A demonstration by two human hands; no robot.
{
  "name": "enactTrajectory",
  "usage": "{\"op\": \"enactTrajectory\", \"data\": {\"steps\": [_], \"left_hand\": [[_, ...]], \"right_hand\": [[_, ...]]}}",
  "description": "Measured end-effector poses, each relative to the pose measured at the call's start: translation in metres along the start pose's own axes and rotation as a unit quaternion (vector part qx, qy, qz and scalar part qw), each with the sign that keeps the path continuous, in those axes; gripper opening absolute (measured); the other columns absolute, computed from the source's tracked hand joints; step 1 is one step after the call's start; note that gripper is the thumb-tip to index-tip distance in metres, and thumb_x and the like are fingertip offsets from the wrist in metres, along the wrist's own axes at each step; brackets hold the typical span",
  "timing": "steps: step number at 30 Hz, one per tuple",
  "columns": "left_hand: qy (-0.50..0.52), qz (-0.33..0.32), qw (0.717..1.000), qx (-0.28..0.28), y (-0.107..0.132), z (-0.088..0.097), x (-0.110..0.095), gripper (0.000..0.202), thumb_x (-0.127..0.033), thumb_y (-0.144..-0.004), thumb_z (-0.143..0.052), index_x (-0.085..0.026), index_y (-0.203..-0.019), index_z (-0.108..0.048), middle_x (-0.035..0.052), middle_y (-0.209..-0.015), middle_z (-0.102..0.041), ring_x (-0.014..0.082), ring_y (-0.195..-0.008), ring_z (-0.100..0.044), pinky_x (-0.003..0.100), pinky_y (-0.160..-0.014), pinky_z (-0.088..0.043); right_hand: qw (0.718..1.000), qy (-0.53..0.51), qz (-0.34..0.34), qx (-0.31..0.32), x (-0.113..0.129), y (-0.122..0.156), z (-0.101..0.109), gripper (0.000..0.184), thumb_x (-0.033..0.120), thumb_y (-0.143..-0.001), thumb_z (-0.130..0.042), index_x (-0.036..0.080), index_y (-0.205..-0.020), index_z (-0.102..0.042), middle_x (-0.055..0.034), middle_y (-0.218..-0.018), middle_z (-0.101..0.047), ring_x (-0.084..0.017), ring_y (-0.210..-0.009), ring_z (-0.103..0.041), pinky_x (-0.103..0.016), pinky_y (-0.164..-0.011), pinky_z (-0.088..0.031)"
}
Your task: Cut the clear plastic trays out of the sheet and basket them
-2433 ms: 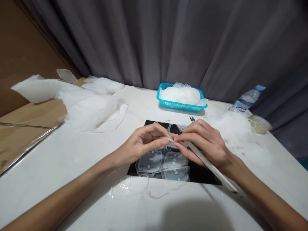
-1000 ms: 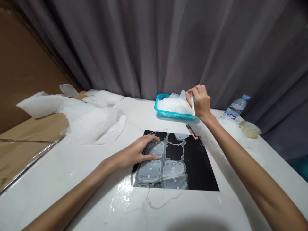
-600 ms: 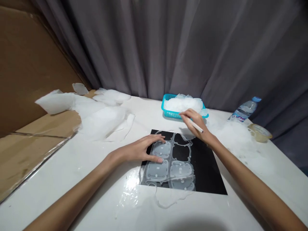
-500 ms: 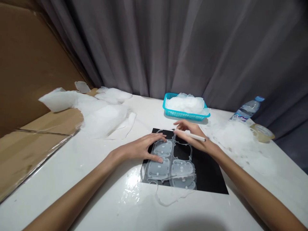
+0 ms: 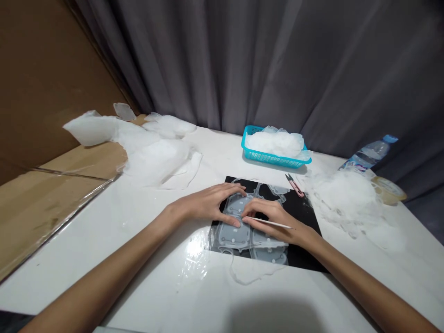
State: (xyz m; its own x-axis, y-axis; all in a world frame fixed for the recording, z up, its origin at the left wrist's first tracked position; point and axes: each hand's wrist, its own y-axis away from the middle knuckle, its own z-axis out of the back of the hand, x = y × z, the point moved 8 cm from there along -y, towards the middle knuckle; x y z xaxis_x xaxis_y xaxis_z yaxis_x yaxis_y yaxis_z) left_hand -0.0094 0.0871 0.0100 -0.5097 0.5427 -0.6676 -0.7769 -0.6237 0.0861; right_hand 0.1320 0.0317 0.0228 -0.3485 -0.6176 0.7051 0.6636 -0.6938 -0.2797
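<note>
My left hand (image 5: 211, 202) lies with its fingers spread on a clear plastic sheet of translucent grey moulded panels (image 5: 235, 237), thumb and fingers bracketing the upper left panel. My right hand (image 5: 277, 217) pinches a thin white pen-shaped tool (image 5: 272, 223); its fingertips are close to the seam between the panels, and its working tip is hidden by the fingers. Under the sheet is a black mat (image 5: 307, 253). A pair of pink-handled thread snips (image 5: 296, 187) rests at the mat's far right edge. Loose clear trimmings (image 5: 239, 281) hang over the near edge.
A turquoise basket (image 5: 277, 160) full of white translucent pieces stands at the back. White fluffy scraps (image 5: 350, 194), a water bottle (image 5: 369, 155) and a tape roll (image 5: 390, 190) are on the right. Soft white sheets (image 5: 152, 159) and cardboard (image 5: 79, 171) occupy the left.
My right hand has moved down from the sheet's top edge to its middle, with the white tool. The thread snips have come into sight. My left hand stays on the sheet.
</note>
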Motion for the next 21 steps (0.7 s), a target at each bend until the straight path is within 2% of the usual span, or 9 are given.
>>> {"op": "enactTrajectory", "data": {"steps": [5,9,12,16,21], "left_hand": [[-0.001,-0.012,1.000,-0.003,-0.001,0.000,-0.002,0.084,-0.068,-0.079,-0.079,-0.027,-0.148,-0.055,0.0107,-0.162,-0.049,0.0394,-0.148,-0.046,0.047,-0.120,-0.038],[-0.031,-0.012,0.999,0.014,-0.002,-0.002,-0.002,0.085,-0.071,-0.082,-0.074,-0.025,-0.151,-0.051,0.0119,-0.165,-0.044,0.0386,-0.151,-0.041,0.046,-0.122,-0.035],[-0.032,-0.012,0.999,0.023,-0.002,-0.003,-0.003,0.086,-0.071,-0.082,-0.074,-0.026,-0.151,-0.050,0.0114,-0.166,-0.042,0.0385,-0.152,-0.040,0.046,-0.122,-0.035],[-0.019,-0.011,0.999,0.027,-0.002,-0.004,-0.003,0.081,-0.068,-0.083,-0.075,-0.028,-0.149,-0.051,0.0096,-0.165,-0.044,0.0385,-0.150,-0.041,0.046,-0.121,-0.036],[0.019,-0.019,1.000,0.013,-0.002,-0.003,0.000,0.081,-0.066,-0.081,-0.078,-0.027,-0.147,-0.052,0.0113,-0.161,-0.047,0.0392,-0.146,-0.046,0.046,-0.118,-0.040]], "right_hand": [[1.000,0.027,0.013,0.001,0.000,0.001,-0.004,0.009,0.026,-0.107,-0.055,0.022,-0.107,-0.064,-0.0038,-0.101,-0.067,-0.018,-0.090,-0.065,-0.032,-0.085,-0.055],[0.994,0.087,0.060,0.008,0.012,0.000,-0.008,0.012,0.022,-0.108,-0.049,0.021,-0.113,-0.060,-0.0086,-0.108,-0.068,-0.021,-0.100,-0.068,-0.035,-0.090,-0.057],[0.978,0.176,0.110,-0.003,0.021,0.003,-0.013,0.014,0.018,-0.109,-0.044,0.018,-0.109,-0.058,-0.0113,-0.104,-0.069,-0.022,-0.097,-0.070,-0.034,-0.083,-0.058],[0.956,0.252,0.149,-0.025,0.022,0.011,-0.017,0.019,0.015,-0.109,-0.041,0.018,-0.103,-0.059,-0.0093,-0.095,-0.070,-0.020,-0.086,-0.070,-0.031,-0.073,-0.057],[0.941,0.299,0.156,-0.043,0.019,0.008,-0.022,0.018,0.018,-0.109,-0.044,0.016,-0.111,-0.062,-0.0114,-0.103,-0.072,-0.023,-0.095,-0.071,-0.035,-0.081,-0.060]]}}
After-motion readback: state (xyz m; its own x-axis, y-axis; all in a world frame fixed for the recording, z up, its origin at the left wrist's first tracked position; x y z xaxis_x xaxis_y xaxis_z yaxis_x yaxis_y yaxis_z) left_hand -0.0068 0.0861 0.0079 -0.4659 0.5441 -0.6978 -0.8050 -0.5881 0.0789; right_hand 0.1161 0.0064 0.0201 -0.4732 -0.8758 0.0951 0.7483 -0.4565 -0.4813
